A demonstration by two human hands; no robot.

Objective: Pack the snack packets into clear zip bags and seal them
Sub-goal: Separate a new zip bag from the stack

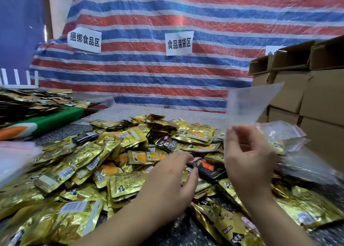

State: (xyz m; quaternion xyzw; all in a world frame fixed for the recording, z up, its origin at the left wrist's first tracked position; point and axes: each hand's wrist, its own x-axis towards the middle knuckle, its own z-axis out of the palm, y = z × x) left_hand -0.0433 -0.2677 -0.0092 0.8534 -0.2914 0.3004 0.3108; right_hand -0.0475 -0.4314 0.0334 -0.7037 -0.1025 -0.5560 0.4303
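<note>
Gold foil snack packets (78, 173) lie heaped nearest the camera across a grey speckled table (119, 113), with a few black packets (208, 168) mixed in near the heap's middle. Over that heap, at about 6 o'clock, the left hand (173, 182) hovers with fingers loosely bent and spread, holding nothing, its fingertips just above a black packet. Beside it, toward 4 o'clock, the right hand (249, 160) is raised and pinches the lower edge of a clear, empty zip bag (251, 104), which stands up from the fingers and tilts toward 1 o'clock. The two hands are near each other but apart. More clear zip bags with red seal strips (290, 139) lie piled at 3 o'clock, just beyond the right hand. Brown cardboard boxes (307, 89) are stacked at 2 o'clock. A red, white and blue striped tarp (167, 18) with white paper signs (178, 44) hangs at 12 o'clock. At 9 o'clock a second pile of darker packets (31, 100) rests on a green cloth (55, 118).
</note>
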